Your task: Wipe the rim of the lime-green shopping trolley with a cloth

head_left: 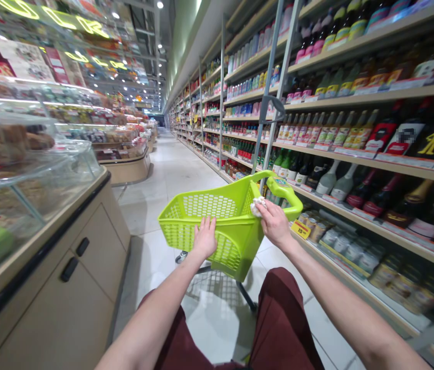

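Observation:
A bright green plastic shopping cart [228, 246] with perforated basket walls stands right in front of me, seen from its side. On its near rim rests my left hand [205, 239], open, the fingers stretched out over the edge. My right hand [274, 222] is closed on a crumpled white tissue [258, 206] and presses it to the rim near the handle end. The green cart handle [291, 198] curves out just beyond that hand. Dark cart legs and a wheel [181, 257] show underneath.
On the right, tall shelves [355, 154] hold rows of bottles and cans, with a grey ladder [265, 118] leaning there. To the left stands a glass-topped display counter [66, 262] with black handles. A tiled aisle [170, 159] runs away between them.

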Available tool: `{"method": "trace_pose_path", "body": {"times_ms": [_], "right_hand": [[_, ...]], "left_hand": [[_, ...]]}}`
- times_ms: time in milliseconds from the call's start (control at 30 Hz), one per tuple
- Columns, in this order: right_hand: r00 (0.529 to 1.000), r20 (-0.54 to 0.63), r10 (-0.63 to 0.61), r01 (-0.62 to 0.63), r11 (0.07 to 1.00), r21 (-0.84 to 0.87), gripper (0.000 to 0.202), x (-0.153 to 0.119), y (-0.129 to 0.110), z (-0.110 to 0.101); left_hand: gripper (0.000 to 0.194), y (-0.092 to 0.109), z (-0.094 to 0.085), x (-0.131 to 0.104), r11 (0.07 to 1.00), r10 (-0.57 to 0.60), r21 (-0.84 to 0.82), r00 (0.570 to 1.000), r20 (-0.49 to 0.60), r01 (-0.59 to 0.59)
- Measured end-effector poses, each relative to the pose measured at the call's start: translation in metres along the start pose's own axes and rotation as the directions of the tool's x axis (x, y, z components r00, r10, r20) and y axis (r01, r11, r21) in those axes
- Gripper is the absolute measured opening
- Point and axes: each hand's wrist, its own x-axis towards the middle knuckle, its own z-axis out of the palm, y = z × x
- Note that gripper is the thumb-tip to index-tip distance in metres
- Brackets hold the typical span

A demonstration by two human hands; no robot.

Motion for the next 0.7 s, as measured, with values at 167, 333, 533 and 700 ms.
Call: {"method": "trace_pose_path", "body": {"times_ms": [167, 333, 533, 700], "right_hand": [[0.992, 0.102, 0.069, -0.068, 0.998, -0.011, 0.042, 0.010, -0.032, 0.032], [0.957, 0.259, -0.131, 0.104, 0.988, 0.114, 0.035, 0.020, -0.066, 0.068], [0.980, 0.197, -0.031, 0.009, 0.994, 0.113, 0.047, 0.015, -0.030, 0.047], [0.985, 0.175, -0.009, -0.027, 0.979, 0.204, 0.044, 0.016, -0.028, 0.036]], "left_hand": [[0.074, 0.013, 0.000, 0.006, 1.000, -0.007, -0.015, 0.999, 0.033, 0.007], [0.072, 0.011, -0.002, 0.011, 1.000, 0.000, -0.015, 0.997, 0.074, 0.001], [0.066, 0.016, -0.021, 0.016, 0.988, 0.040, -0.149, 0.999, -0.020, -0.043], [0.066, 0.060, -0.039, 0.029, 0.908, 0.264, -0.276, 0.942, -0.207, -0.315]]}}
